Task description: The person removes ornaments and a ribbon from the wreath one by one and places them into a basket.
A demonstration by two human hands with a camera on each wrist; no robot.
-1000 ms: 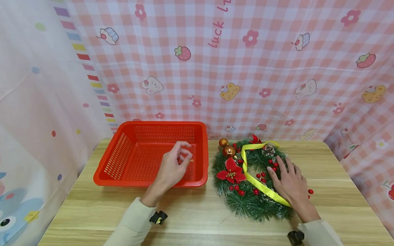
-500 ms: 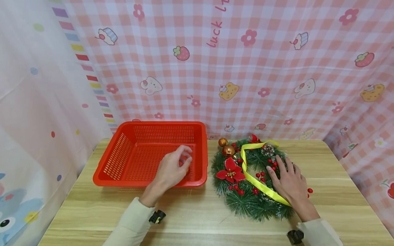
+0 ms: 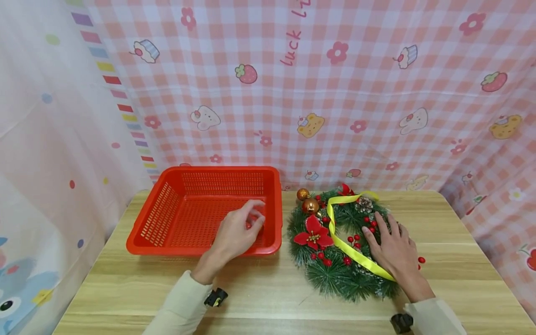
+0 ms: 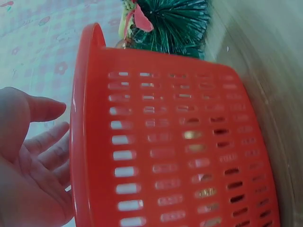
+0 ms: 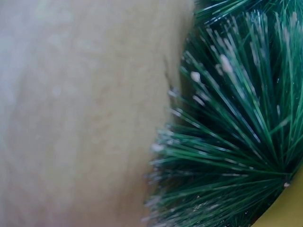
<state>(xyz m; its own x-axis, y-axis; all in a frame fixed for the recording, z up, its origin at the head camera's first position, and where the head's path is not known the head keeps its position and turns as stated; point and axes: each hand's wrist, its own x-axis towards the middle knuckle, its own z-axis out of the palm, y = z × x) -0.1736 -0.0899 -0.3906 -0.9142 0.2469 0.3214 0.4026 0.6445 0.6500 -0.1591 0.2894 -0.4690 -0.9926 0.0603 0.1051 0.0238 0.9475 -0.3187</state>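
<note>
My left hand [image 3: 235, 234] is over the right part of a red plastic basket [image 3: 201, 250], fingers loosely bent and thumb apart from them. In the left wrist view the left hand [image 4: 33, 156] shows nothing between thumb and fingers; gold glints [image 4: 207, 193] appear through the basket's slots. My right hand [image 3: 393, 249] rests with fingers spread on a green Christmas wreath [image 3: 331, 279]. On the wreath are a yellow ribbon [image 3: 362, 259], a red poinsettia [image 3: 313, 235], red berries and a pine cone [image 3: 365, 204]. The right wrist view shows green needles [image 5: 236, 127] up close.
Two copper-coloured baubles [image 3: 310, 205] sit at the wreath's upper left edge. Basket and wreath stand side by side on a wooden table [image 3: 268, 298]. A pink checked curtain [image 3: 268, 102] hangs behind, and a white dotted one [image 3: 83, 139] on the left.
My left hand has shifted slightly to the right and lower inside the basket. The right hand and the wreath have stayed where they were.
</note>
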